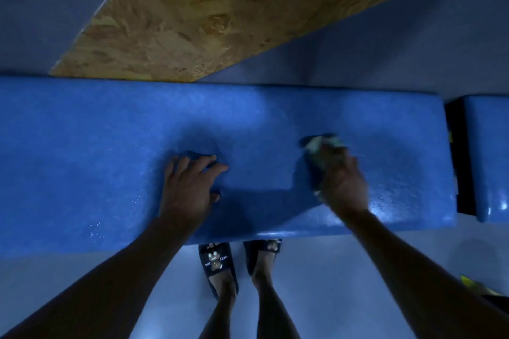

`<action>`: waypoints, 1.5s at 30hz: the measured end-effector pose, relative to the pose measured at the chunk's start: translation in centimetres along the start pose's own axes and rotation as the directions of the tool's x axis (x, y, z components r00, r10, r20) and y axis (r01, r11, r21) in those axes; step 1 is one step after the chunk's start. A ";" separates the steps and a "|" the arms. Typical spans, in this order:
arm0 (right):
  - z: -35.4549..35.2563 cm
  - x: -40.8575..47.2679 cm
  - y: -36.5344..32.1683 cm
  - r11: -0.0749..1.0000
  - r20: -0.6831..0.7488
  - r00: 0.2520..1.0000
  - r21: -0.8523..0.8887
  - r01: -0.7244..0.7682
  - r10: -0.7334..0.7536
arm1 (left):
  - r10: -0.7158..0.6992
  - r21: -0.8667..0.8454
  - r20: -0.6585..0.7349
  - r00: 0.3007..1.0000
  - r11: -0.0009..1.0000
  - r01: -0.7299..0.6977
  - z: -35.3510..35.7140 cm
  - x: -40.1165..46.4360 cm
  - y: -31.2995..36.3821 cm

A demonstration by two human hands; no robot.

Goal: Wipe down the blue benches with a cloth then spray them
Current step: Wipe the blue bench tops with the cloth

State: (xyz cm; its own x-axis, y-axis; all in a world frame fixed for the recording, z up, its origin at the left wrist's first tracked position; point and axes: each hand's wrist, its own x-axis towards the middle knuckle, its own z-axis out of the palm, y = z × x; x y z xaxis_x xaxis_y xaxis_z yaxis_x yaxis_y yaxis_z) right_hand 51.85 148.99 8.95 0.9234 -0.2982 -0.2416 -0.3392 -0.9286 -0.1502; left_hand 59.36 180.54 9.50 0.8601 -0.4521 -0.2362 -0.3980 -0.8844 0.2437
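A long blue padded bench [110,146] runs across the head view. My right hand [343,181] presses a crumpled pale-and-dark cloth [321,146] onto the bench's right part, with fingers curled over it; the hand is motion-blurred. My left hand [190,181] rests on the bench middle with fingers spread and bent, fingertips touching the surface, holding nothing. Wet gleams show on the bench surface near the front edge. No spray bottle is in view.
A second blue bench [487,157] stands at the right, past a narrow dark gap. A slanted chipboard panel [220,8] rises behind the bench. My feet in dark slippers [217,261] stand on the pale floor in front. A yellow object [471,282] lies at the lower right.
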 end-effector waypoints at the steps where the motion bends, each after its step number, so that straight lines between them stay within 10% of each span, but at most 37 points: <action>1: -0.3 0.7 1.3 0.972 -0.020 0.974 0.065 -0.225 0.227 | 0.003 -0.006 -0.002 1.000 1.000 -0.003 0.1 0.0 -0.1; 3: -0.1 1.7 0.3 0.832 -0.058 0.837 0.166 -0.529 0.544 | 0.013 -0.007 -0.015 1.000 1.000 -0.014 0.3 0.0 -0.1; 6: 1.4 2.1 -6.6 0.802 -0.068 0.809 0.204 -0.561 0.584 | 0.017 0.012 -0.044 0.999 1.000 -0.016 0.5 -0.2 0.0; 10: 2.8 -0.3 -13.3 0.988 -0.050 0.995 0.134 -0.081 0.088 | 0.001 0.048 -0.016 1.000 0.999 0.000 0.6 -0.3 0.2; 15: 0.5 2.8 -5.0 0.842 0.045 0.852 -0.131 0.523 -0.521 | 0.017 0.035 -0.047 0.999 0.999 -0.015 0.3 0.0 0.2; 18: -1.4 4.9 -0.3 0.995 -0.061 0.994 -0.040 0.091 -0.094 | 0.022 0.039 -0.025 0.999 0.999 -0.021 0.0 0.3 0.3; 22: -0.1 6.3 -5.8 0.838 -0.060 0.844 0.178 -0.517 0.533 | 0.021 0.002 -0.033 0.999 1.000 -0.021 -0.1 0.7 0.0; 27: 1.7 5.0 -15.1 0.994 0.023 0.999 0.106 0.019 -0.022 | 0.026 -0.011 -0.024 0.999 1.000 -0.027 -0.3 1.1 -0.2; 31: 0.1 7.4 -8.9 0.864 0.059 0.866 -0.073 0.499 -0.496 | 0.015 0.056 -0.001 1.000 0.998 -0.015 -0.2 1.2 0.0; 35: -1.8 10.2 -1.9 0.999 -0.035 0.999 -0.011 0.032 -0.032 | -0.004 0.042 -0.001 1.000 0.999 0.004 0.1 1.4 -0.2; 39: -1.0 11.5 -6.6 0.919 -0.052 0.920 0.090 -0.383 0.388 | -0.011 0.017 0.003 1.000 1.000 0.011 0.2 1.3 -0.2; 45: 0.3 11.3 -16.7 0.986 0.074 0.985 -0.036 0.160 -0.157 | -0.015 -0.019 -0.003 1.000 1.000 0.015 0.1 1.3 -0.1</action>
State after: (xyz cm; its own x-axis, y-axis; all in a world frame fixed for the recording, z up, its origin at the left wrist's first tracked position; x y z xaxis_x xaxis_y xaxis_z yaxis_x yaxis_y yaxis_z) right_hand 67.91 161.18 8.48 0.9493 -0.1313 -0.2856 -0.1804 -0.9717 -0.1528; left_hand 60.55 180.06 9.10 0.8669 -0.4385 -0.2371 -0.3788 -0.8887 0.2584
